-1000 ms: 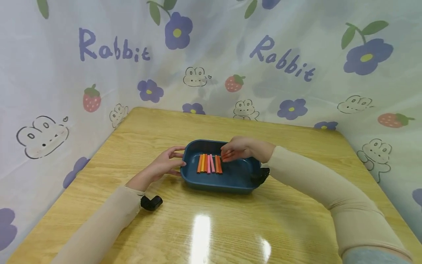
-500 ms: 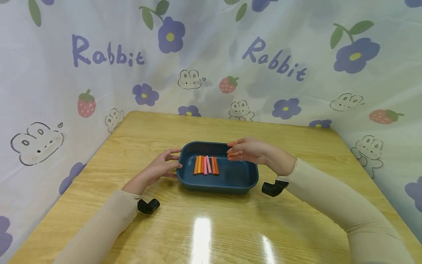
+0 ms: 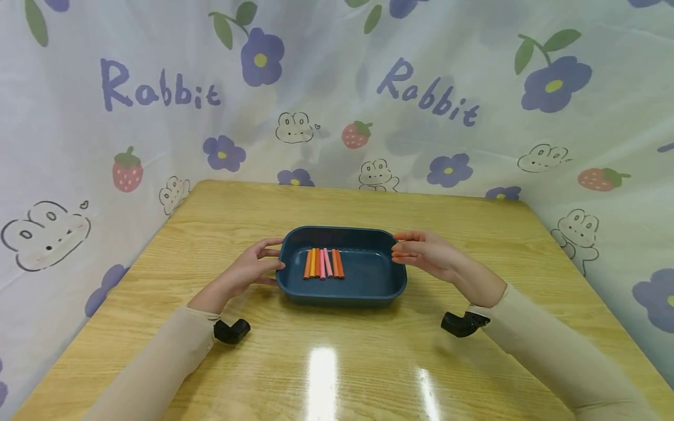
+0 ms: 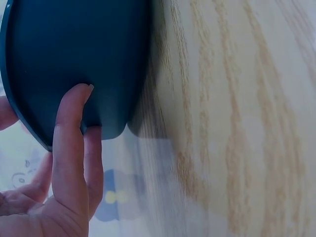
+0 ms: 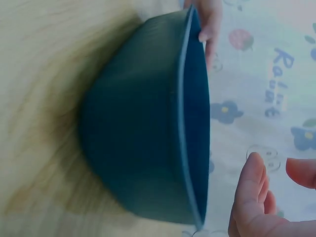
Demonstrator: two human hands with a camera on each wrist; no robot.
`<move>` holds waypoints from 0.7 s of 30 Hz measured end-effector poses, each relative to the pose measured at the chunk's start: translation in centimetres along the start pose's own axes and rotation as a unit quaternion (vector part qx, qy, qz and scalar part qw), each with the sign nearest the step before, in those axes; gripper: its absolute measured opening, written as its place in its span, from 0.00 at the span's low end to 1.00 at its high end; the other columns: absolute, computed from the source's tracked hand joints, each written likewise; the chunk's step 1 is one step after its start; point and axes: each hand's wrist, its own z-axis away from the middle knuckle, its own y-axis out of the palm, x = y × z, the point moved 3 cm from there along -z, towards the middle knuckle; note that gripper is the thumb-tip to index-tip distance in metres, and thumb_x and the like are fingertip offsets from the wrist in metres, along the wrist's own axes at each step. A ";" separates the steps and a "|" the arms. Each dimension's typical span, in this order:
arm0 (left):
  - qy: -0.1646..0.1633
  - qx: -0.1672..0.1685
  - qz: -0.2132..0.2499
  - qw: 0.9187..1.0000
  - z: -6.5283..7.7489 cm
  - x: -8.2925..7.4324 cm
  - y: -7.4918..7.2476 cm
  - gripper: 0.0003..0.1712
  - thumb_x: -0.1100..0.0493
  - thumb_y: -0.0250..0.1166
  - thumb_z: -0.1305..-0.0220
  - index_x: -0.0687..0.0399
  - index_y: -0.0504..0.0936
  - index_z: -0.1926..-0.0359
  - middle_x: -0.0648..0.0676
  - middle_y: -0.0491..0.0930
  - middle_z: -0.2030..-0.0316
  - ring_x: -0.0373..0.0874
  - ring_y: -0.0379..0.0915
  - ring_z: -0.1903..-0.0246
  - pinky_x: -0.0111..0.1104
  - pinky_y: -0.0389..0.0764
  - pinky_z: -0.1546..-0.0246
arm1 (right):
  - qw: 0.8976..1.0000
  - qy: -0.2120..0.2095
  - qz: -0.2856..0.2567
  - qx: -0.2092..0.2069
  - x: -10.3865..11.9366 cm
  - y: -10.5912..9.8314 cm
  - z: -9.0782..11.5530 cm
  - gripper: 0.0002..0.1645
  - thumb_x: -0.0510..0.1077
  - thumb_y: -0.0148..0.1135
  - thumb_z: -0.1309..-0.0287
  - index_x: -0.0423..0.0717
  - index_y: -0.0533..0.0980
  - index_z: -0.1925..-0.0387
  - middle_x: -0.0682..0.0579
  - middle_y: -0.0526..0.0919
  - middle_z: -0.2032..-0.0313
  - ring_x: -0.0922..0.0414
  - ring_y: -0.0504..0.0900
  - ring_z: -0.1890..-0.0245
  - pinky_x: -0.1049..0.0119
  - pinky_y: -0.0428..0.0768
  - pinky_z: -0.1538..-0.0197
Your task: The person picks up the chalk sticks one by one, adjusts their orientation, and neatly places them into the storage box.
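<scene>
A dark blue rectangular tray (image 3: 337, 301) with rounded corners stands on the wooden table. Several short coloured sticks (image 3: 322, 264), like crayons in orange, yellow and pink, lie side by side on its floor, left of the middle. At the tray's left end, my left hand (image 3: 244, 273) holds the rim and wall, with its thumb over the edge; the left wrist view has its fingers (image 4: 69, 143) against the outer wall. My right hand (image 3: 434, 257) hovers by the right end with nothing in it. In the right wrist view its fingers (image 5: 251, 185) are apart from the tray.
The wooden table (image 3: 263, 374) extends around the tray. Behind and beside it hangs a white curtain (image 3: 337, 64) printed with flowers, rabbits and strawberries. A black wrist camera (image 3: 231, 331) sits on the left wrist, another camera (image 3: 464, 323) on the right.
My right hand has come out of the tray, away from the sticks, and moved right to the tray's right end. My left hand keeps its place at the left end.
</scene>
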 end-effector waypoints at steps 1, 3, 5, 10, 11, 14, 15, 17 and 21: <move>-0.001 0.000 0.000 1.000 0.0 0.0 0.0 0.37 0.67 0.58 0.37 0.59 0.52 0.30 0.71 0.57 0.39 0.50 0.75 0.57 0.47 0.81 0.62 | 1.000 -0.002 -0.002 -0.006 -0.3 -0.3 0.2 0.31 0.31 0.45 0.34 0.21 0.46 0.37 0.47 0.73 0.60 0.56 0.79 0.59 0.63 0.75 0.47; -0.001 0.000 0.000 1.000 0.0 0.0 0.0 0.37 0.67 0.58 0.37 0.59 0.52 0.30 0.71 0.57 0.38 0.51 0.75 0.57 0.47 0.81 0.62 | 1.000 -0.006 -0.005 -0.017 -0.8 -0.9 0.5 0.30 0.31 0.45 0.34 0.21 0.46 0.37 0.46 0.73 0.60 0.55 0.79 0.58 0.63 0.75 0.46; 0.000 -0.001 0.001 1.000 0.1 -0.1 -0.1 0.37 0.67 0.58 0.37 0.59 0.52 0.30 0.71 0.56 0.38 0.52 0.75 0.56 0.47 0.81 0.62 | 1.000 -0.010 -0.009 -0.027 -1.3 -1.3 0.8 0.30 0.32 0.45 0.34 0.22 0.46 0.37 0.46 0.72 0.60 0.55 0.78 0.58 0.62 0.75 0.46; 0.002 0.002 0.003 1.000 0.0 -0.2 -0.1 0.38 0.67 0.58 0.37 0.59 0.52 0.30 0.71 0.56 0.38 0.55 0.73 0.53 0.48 0.80 0.62 | 0.998 -0.032 -0.021 -0.044 -2.5 -2.4 1.6 0.36 0.35 0.51 0.36 0.22 0.46 0.36 0.45 0.70 0.56 0.57 0.77 0.58 0.64 0.75 0.47; 0.002 0.002 0.002 1.000 0.0 -0.3 -0.2 0.38 0.66 0.58 0.38 0.58 0.52 0.30 0.71 0.56 0.38 0.55 0.74 0.53 0.47 0.80 0.62 | 0.998 -0.038 -0.021 -0.045 -2.8 -2.6 1.7 0.38 0.37 0.53 0.36 0.22 0.46 0.36 0.45 0.69 0.55 0.57 0.77 0.58 0.65 0.75 0.47; 0.002 0.004 -0.002 1.000 -0.1 -0.3 -0.2 0.38 0.66 0.59 0.38 0.58 0.52 0.30 0.71 0.57 0.38 0.55 0.74 0.54 0.47 0.81 0.62 | 0.997 -0.051 -0.028 -0.056 -3.6 -3.4 2.2 0.39 0.39 0.56 0.37 0.23 0.47 0.36 0.41 0.67 0.52 0.56 0.76 0.57 0.66 0.76 0.49; 0.002 0.004 -0.003 1.000 0.0 -0.2 -0.2 0.38 0.65 0.59 0.38 0.58 0.52 0.30 0.71 0.57 0.38 0.55 0.74 0.54 0.47 0.81 0.62 | 0.996 -0.052 -0.026 -0.062 -3.8 -3.6 2.3 0.38 0.39 0.55 0.37 0.23 0.48 0.36 0.40 0.66 0.51 0.56 0.76 0.56 0.66 0.76 0.49; 0.002 0.003 -0.005 1.000 0.0 -0.2 -0.3 0.38 0.65 0.60 0.38 0.58 0.53 0.30 0.71 0.57 0.38 0.55 0.74 0.54 0.47 0.80 0.61 | 0.995 -0.045 -0.025 -0.082 -4.2 -4.1 2.6 0.38 0.39 0.54 0.36 0.24 0.48 0.36 0.36 0.64 0.48 0.53 0.75 0.54 0.66 0.76 0.48; 0.002 0.001 -0.002 1.000 0.4 0.0 -0.6 0.37 0.61 0.59 0.36 0.59 0.53 0.30 0.71 0.57 0.38 0.57 0.71 0.50 0.48 0.79 0.58 | 0.992 -0.032 0.004 -0.119 -4.7 -4.9 3.2 0.37 0.39 0.50 0.34 0.25 0.44 0.34 0.30 0.56 0.42 0.48 0.72 0.48 0.63 0.73 0.44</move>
